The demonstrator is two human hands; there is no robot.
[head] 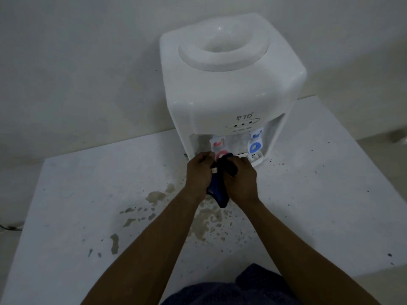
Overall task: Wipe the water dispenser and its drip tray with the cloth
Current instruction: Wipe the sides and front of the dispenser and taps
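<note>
A white plastic tabletop water dispenser (231,91) with a round funnel-shaped well in its top stands at the far side of a white, stained surface (88,194), its back close to a pale wall (77,62). In the recess on the dispenser's front hang a red-handled tap (218,143) on the left and a blue-handled tap (255,144) on the right. Below the taps, at the foot of the dispenser, lies the white slotted drip tray (257,159); only its right end shows, as the hands cover the rest.

Both hands are directly in front of the dispenser, just under the red-handled tap, and they share a dark blue cloth (218,194). The left hand (199,172) has its fingers curled and grips the left part of the cloth. The right hand (241,180) is also curled, with a bunch of the cloth held in its fingers at the edge of the drip tray. The loose end of the cloth hangs down between the two wrists towards the surface. Whether the cloth touches the tray itself cannot be told.

Brownish wet patches (156,197) spread over the surface in front of the dispenser, under and to the left of the forearms, and small dark specks (277,164) are scattered just to the right of the dispenser's base.
</note>
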